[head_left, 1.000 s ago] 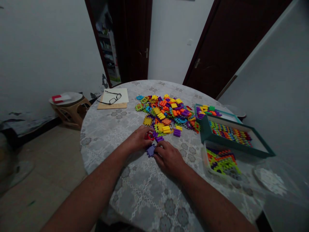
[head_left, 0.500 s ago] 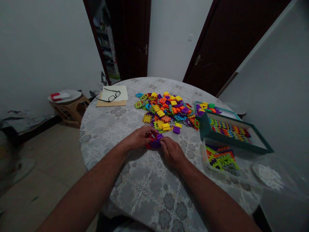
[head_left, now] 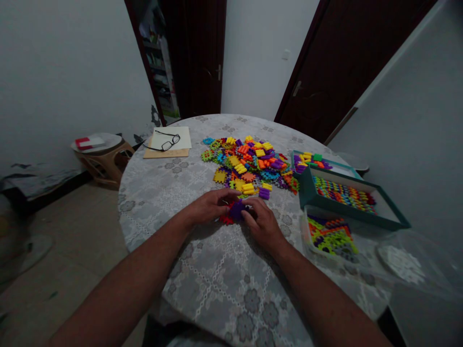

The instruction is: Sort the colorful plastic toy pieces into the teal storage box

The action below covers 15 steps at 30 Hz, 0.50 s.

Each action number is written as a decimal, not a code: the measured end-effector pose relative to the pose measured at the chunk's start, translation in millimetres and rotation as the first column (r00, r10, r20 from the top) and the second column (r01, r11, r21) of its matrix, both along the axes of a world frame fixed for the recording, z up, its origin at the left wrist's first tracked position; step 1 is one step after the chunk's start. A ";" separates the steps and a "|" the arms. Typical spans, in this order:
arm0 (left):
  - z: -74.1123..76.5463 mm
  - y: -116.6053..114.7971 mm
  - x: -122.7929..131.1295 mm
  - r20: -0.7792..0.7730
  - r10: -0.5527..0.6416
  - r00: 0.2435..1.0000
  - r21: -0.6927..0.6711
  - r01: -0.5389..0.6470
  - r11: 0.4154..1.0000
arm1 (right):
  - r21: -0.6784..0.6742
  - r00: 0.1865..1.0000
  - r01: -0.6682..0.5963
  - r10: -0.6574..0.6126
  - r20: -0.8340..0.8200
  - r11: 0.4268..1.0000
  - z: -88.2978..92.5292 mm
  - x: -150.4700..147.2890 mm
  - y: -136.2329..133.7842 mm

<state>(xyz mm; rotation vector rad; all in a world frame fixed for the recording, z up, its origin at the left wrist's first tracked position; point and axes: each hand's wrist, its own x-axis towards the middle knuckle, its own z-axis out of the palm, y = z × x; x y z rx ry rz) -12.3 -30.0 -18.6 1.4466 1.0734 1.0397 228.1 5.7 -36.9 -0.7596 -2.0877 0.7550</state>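
Note:
Near the middle of the round table, my left hand (head_left: 211, 206) is closed on a red toothed piece (head_left: 226, 218). My right hand (head_left: 263, 222) grips a purple piece (head_left: 238, 210) between thumb and fingers. The purple piece touches the red one on its right side; whether they are locked together cannot be made out. Just beyond my hands lies a heap of colourful plastic pieces (head_left: 249, 166), with a yellow ribbed block (head_left: 248, 188) and a purple ribbed block (head_left: 264, 193) at its near edge.
Eyeglasses (head_left: 167, 145) rest on paper (head_left: 183, 137) at the table's back left. To the right stand a green-rimmed box (head_left: 392, 212) of small coloured pieces, a smaller box (head_left: 343, 168) behind it, and a clear tub (head_left: 307, 241) of flat pieces. A stool (head_left: 104, 164) stands left.
The purple piece has turned, now showing a flat face instead of its ribbed side. My right hand has shifted slightly, its fingers reaching over the top of the piece.

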 end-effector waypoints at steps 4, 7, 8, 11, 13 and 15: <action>11.7 -2.3 4.1 0.011 -0.033 0.999 -0.083 0.033 0.996 | -0.107 1.000 0.005 -0.002 0.028 0.994 2.6 -0.8 -3.3; 13.5 -2.4 5.0 0.044 -0.027 0.999 -0.059 0.029 0.998 | -0.221 1.000 0.000 0.003 0.014 0.975 1.4 -0.8 -3.7; 11.9 -1.9 4.4 0.065 -0.018 0.998 -0.046 0.021 0.999 | -0.240 1.000 -0.006 0.004 -0.010 0.971 0.6 -0.6 -3.4; 4.5 1.0 1.5 0.099 0.036 0.994 -0.031 -0.033 0.999 | -0.213 0.999 -0.040 0.033 -0.037 0.976 -0.5 0.2 -2.5; 0.9 3.2 0.8 0.088 0.098 0.991 -0.023 -0.097 0.995 | -0.163 0.997 -0.074 0.073 -0.011 0.984 0.5 0.4 -3.3; -0.6 4.7 2.7 0.062 0.162 0.985 -0.006 -0.162 0.987 | -0.135 0.994 -0.107 0.111 0.019 0.985 2.8 -0.1 -5.7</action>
